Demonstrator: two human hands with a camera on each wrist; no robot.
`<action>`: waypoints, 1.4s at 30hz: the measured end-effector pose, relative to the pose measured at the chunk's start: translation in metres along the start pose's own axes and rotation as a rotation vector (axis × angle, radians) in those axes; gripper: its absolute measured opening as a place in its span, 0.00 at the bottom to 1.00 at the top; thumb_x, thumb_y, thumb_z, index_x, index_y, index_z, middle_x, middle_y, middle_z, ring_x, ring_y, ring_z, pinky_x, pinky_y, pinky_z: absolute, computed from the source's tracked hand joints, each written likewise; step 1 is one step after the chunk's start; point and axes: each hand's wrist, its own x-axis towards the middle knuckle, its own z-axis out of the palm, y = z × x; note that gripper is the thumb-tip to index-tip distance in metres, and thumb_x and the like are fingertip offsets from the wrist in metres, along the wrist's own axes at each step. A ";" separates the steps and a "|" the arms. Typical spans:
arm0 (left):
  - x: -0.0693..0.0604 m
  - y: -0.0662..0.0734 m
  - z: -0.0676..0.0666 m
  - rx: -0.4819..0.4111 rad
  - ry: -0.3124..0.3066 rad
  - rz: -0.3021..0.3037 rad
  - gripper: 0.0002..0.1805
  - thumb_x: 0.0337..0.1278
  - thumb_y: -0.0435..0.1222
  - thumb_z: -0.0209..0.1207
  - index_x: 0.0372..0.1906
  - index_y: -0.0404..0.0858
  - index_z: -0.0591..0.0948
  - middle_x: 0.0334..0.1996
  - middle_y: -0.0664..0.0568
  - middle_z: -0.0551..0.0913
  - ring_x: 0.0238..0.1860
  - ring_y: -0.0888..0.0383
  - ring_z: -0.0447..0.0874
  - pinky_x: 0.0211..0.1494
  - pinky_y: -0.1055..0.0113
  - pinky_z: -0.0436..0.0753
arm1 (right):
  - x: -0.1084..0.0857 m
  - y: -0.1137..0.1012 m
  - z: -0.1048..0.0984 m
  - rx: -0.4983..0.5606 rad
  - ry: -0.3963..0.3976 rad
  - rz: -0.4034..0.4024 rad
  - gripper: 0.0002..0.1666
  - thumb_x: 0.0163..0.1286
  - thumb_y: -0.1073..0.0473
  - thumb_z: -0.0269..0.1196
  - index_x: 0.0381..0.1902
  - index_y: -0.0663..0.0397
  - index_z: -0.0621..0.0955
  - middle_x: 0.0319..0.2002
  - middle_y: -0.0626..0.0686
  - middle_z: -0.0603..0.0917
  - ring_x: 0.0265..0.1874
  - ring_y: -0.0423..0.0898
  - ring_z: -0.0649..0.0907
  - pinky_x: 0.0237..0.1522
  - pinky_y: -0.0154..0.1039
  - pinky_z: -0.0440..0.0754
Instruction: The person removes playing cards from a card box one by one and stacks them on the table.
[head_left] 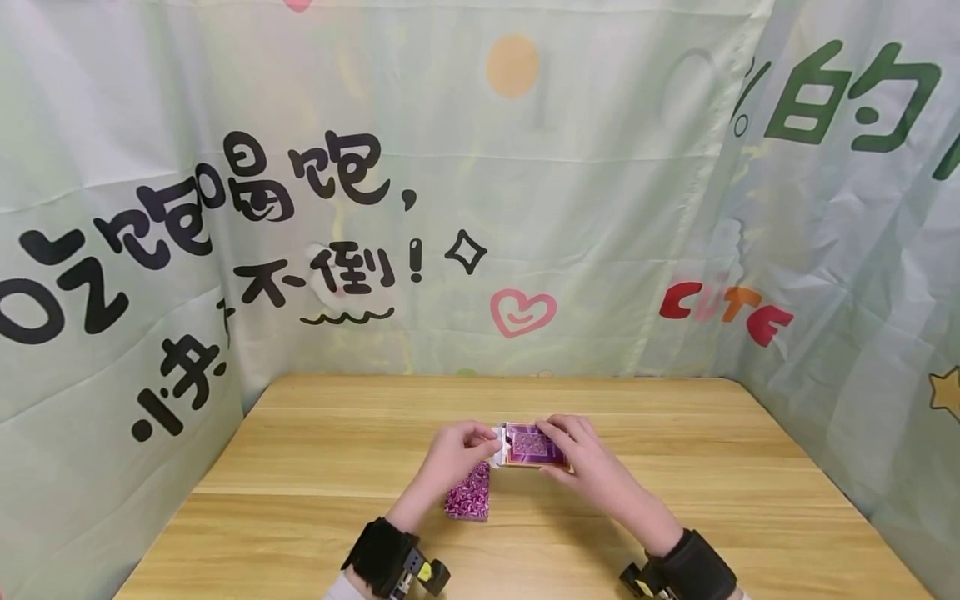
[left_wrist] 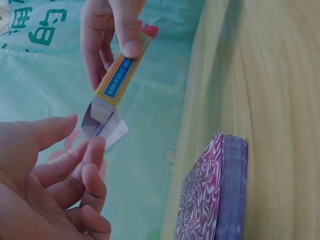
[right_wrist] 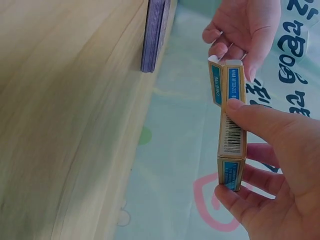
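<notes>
Above the table, my right hand (head_left: 592,454) grips a small playing card box (head_left: 531,446), thumb on one narrow side and fingers around the other. The box is purple-faced with yellow-orange edges, and a barcode shows on its side in the right wrist view. White flaps (left_wrist: 112,131) stick out from its unfolded left end. At these flaps is my left hand (head_left: 453,454), its fingers loosely bent and the thumb apart from them; a fingertip seems to touch a flap. Below the left hand, a deck of purple-and-white patterned cards (head_left: 468,493) lies stacked on the table.
The light wooden table (head_left: 337,467) extends around both hands. Pale green printed curtains (head_left: 600,208) hang behind it and along its left and right sides. A black strap with a small camera sits on each wrist.
</notes>
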 end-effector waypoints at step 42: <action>0.009 -0.005 -0.026 -0.249 0.337 -0.204 0.11 0.62 0.34 0.59 0.45 0.34 0.82 0.33 0.46 0.82 0.32 0.59 0.76 0.36 0.69 0.77 | -0.001 0.011 -0.004 0.024 0.045 0.025 0.38 0.55 0.53 0.73 0.62 0.61 0.75 0.55 0.59 0.77 0.54 0.55 0.76 0.55 0.51 0.80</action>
